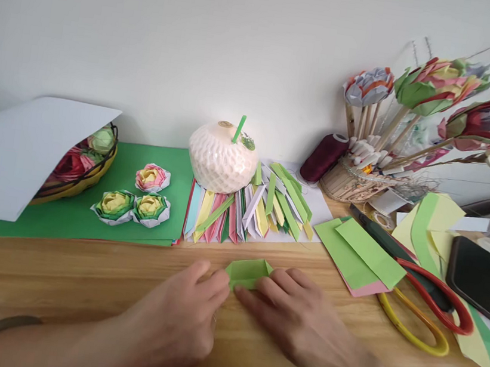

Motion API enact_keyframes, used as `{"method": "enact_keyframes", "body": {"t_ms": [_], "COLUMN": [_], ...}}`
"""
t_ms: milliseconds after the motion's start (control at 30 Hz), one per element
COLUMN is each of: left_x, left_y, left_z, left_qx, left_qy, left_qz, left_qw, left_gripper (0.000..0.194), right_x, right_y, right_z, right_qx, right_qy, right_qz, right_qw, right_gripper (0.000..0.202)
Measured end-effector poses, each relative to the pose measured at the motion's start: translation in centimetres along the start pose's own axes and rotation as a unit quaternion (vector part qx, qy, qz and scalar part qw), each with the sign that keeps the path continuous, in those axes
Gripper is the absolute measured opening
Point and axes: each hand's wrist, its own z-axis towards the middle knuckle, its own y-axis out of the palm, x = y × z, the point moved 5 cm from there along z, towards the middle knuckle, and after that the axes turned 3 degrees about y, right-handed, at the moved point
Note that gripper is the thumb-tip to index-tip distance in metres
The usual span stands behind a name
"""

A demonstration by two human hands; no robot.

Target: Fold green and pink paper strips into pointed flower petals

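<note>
A small light-green piece of folded paper (248, 271) lies on the wooden table in front of me, its corners turned in. My left hand (192, 309) grips its left end, fingers curled and pressed together. At the right end, my right hand (289, 310) presses on the paper with bent fingers; the fingertips partly cover it. Just beyond the paper rest several folded paper strips (253, 208) in green, yellow, pink and white. Cut green paper rectangles (366, 253) lie to the right of my right hand.
Red-and-yellow-handled scissors (431, 298) and a black phone (480, 278) lie at right. A pink-white rounded container (222, 156) stands at the back. Paper lotus flowers (150, 209) sit on green sheets at left, near a basket (104, 174). Paper flowers (438, 85) and a maroon thread spool (324, 158) stand back right.
</note>
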Motion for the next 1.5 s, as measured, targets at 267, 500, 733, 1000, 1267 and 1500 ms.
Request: {"method": "enact_keyframes", "body": {"t_ms": [267,500,733,1000,1267,1500], "left_x": [-0.3,-0.3,-0.7,-2.6,-2.3,-2.0], "left_y": [-0.2,0.0,0.4,0.6,0.2,-1.3], "left_z": [-0.1,-0.5,-0.2,0.2,0.3,0.6], "left_qx": [-0.031,-0.023,0.021,0.045,0.108,0.161], "left_qy": [0.01,0.011,0.0,-0.058,-0.096,-0.126], "left_qz": [0.001,0.007,-0.001,0.073,-0.019,-0.101], "left_qw": [0.999,1.0,1.0,0.995,0.989,0.974], "left_gripper": [0.019,0.019,0.015,0.026,0.025,0.027], "right_x": [2.0,3.9,4.5,3.1,1.8,1.2], "right_y": [-1.3,-2.3,-0.2,0.1,-0.4,-0.5], "right_z": [-1.1,-1.8,-1.3,-1.2,-0.7,-0.7], "right_qx": [0.028,0.111,0.033,-0.025,0.086,0.121], "right_qy": [-0.02,0.006,0.108,0.114,0.036,0.035], "right_qz": [0.032,0.112,0.163,0.244,0.071,0.038], "right_qw": [0.999,0.987,0.98,0.963,0.993,0.991], "right_gripper": [0.038,0.029,0.04,0.034,0.024,0.018]}}
